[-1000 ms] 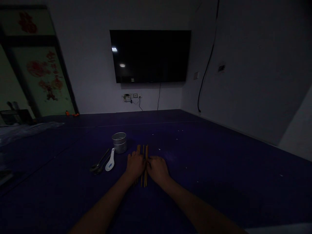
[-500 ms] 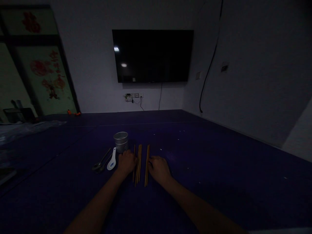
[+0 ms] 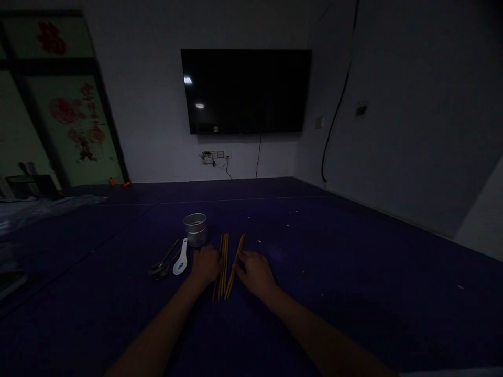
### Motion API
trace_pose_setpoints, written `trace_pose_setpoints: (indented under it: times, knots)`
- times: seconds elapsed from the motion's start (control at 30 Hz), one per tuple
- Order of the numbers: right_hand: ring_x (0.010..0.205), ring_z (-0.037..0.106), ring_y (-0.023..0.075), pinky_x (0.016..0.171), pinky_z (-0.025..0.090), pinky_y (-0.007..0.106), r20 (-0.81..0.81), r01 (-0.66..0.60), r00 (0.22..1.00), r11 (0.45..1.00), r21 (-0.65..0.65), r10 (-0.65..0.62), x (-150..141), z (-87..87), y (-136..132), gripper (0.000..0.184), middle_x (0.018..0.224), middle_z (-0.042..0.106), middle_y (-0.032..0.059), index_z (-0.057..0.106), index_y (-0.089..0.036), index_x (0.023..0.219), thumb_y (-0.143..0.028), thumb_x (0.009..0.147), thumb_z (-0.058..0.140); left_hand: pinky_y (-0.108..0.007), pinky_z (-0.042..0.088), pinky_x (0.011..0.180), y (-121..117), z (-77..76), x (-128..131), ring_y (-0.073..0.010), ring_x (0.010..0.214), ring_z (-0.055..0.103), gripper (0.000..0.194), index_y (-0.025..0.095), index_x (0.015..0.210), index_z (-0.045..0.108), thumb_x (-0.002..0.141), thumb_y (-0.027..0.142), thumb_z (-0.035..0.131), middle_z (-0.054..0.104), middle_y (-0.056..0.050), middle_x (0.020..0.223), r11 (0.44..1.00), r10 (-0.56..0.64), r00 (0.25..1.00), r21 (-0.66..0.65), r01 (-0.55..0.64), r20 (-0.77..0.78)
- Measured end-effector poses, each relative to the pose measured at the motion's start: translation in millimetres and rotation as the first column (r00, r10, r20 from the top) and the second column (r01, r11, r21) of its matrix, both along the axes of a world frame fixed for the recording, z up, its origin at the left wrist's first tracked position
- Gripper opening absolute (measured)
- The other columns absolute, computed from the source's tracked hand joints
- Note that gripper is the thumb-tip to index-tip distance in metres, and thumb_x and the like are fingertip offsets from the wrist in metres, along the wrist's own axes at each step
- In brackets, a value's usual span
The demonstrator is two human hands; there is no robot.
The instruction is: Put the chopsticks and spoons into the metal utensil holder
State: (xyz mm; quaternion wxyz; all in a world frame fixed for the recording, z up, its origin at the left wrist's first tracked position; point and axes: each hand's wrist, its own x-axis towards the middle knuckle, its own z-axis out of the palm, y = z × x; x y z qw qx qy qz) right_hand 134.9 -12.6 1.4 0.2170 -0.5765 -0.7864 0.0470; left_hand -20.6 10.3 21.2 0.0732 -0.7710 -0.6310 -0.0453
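Several wooden chopsticks (image 3: 225, 267) lie lengthwise on the dark blue floor covering in front of me. My left hand (image 3: 207, 263) rests at their left side, its fingers curled against the outermost chopstick. On the other side my right hand (image 3: 255, 271) pinches a small separate bunch of chopsticks (image 3: 240, 244) between thumb and fingers. That bunch slants, its near ends close to the others and its far ends apart. Just beyond my left hand stands a metal cup (image 3: 195, 230). A white spoon (image 3: 181, 261) with a blue mark lies left of that hand, beside metal spoons (image 3: 157, 269).
Small white scraps (image 3: 287, 225) dot the blue floor covering (image 3: 353, 293). Clear plastic sheeting (image 3: 47, 209) and a dark rack (image 3: 31, 184) are at the left. A television (image 3: 247, 91) hangs on the far wall, and a black cable (image 3: 337, 115) runs down the right wall.
The right-hand bunch has tilted, its near ends swinging left to the other chopsticks. The leftmost chopstick has also tilted and lies closer to the middle ones.
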Motion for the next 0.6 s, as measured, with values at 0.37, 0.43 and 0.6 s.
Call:
trace_pose_setpoints:
  times: [0.37, 0.43, 0.6]
  knots:
    - [0.124, 0.043, 0.0231, 0.101, 0.031, 0.041, -0.006, -0.112, 0.994, 0.994, 0.004, 0.112, 1.7, -8.3, 5.6, 0.036, 0.130, 0.054, 0.0071, 0.057, -0.023, 0.120, -0.029, 0.089, 0.041, -0.038, 0.042, 0.083, 4.6, -7.4, 3.3, -0.0251, 0.100, 0.058, 0.037, 0.016, 0.093, 0.064, 0.091, 0.028, 0.029, 0.062, -0.012, 0.102, 0.997, -0.073, 0.997, 0.028, 0.072, 0.037]
    - [0.125, 0.041, 0.0229, 0.101, 0.030, 0.041, 0.002, -0.116, 0.993, 0.993, -0.002, 0.116, 1.5, -8.8, 6.3, 0.036, 0.130, 0.054, 0.0069, 0.056, -0.023, 0.121, -0.027, 0.089, 0.039, -0.038, 0.042, 0.083, 5.3, -9.1, 4.0, -0.0248, 0.101, 0.057, 0.038, 0.016, 0.094, 0.064, 0.091, 0.029, 0.028, 0.063, -0.012, 0.102, 0.996, -0.075, 0.996, 0.041, 0.073, 0.041]
    - [0.125, 0.042, 0.0198, 0.102, 0.029, 0.038, 0.000, -0.134, 0.991, 0.991, -0.012, 0.134, 0.4, -7.7, 5.5, 0.039, 0.128, 0.056, 0.0062, 0.053, -0.023, 0.125, -0.022, 0.089, 0.038, -0.041, 0.041, 0.086, 4.1, -10.9, 5.2, -0.0262, 0.103, 0.056, 0.041, 0.015, 0.098, 0.063, 0.092, 0.031, 0.026, 0.063, -0.014, 0.104, 0.997, -0.049, 0.998, 0.057, 0.047, 0.039]
